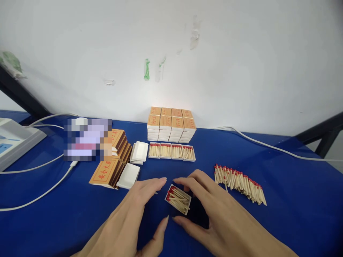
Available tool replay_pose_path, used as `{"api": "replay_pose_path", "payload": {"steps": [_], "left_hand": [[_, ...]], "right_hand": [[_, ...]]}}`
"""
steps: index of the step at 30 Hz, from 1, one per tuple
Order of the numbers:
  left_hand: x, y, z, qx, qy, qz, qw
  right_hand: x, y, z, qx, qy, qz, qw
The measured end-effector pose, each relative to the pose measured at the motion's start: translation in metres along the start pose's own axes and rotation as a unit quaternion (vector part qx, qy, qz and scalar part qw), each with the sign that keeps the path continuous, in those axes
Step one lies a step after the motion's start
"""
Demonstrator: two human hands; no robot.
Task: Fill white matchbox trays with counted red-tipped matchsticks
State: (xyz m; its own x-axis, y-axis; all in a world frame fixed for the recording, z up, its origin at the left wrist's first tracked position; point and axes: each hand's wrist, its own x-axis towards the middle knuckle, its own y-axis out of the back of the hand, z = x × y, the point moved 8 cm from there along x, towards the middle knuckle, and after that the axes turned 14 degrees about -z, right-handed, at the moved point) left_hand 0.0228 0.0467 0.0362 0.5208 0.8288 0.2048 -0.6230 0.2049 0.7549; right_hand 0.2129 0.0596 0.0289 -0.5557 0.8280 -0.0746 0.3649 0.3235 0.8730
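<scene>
A small white matchbox tray (175,208) sits at a slant on the table between my hands, filled with red-headed matches (179,198) that lie unevenly. My left hand (134,210) is beside its left side, thumb and fingers apart, holding nothing. Around the tray's right side curves my right hand (214,203), its index finger near the upper corner and its thumb below; whether either touches the tray, I cannot tell. To the right of that hand lies a heap of loose matches (238,181). Beyond the hands stands a row of several filled trays (154,157).
Stacked closed matchboxes (171,123) stand against the wall. Left of centre are empty white trays (129,175) and orange matchbox sleeves (107,172). A blurred-out item (87,139), a white device (16,142) and cables (37,208) occupy the left; another cable (262,146) runs along the right.
</scene>
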Motion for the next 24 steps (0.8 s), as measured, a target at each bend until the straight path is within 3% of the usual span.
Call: {"api": "replay_pose_path", "payload": {"steps": [7,17,24], "left_hand": [[-0.003,-0.009,-0.002,0.038,-0.018,-0.034,0.999],[0.006,-0.013,-0.001,-0.022,-0.078,-0.099,0.992],[0.007,-0.018,0.0,-0.047,-0.116,-0.114,0.986]], "right_hand": [[0.003,0.002,-0.006,0.075,0.026,-0.028,0.996],[0.008,0.001,0.003,0.191,0.022,-0.094,0.977],[0.008,-0.002,0.009,0.282,-0.027,-0.127,0.951]]}}
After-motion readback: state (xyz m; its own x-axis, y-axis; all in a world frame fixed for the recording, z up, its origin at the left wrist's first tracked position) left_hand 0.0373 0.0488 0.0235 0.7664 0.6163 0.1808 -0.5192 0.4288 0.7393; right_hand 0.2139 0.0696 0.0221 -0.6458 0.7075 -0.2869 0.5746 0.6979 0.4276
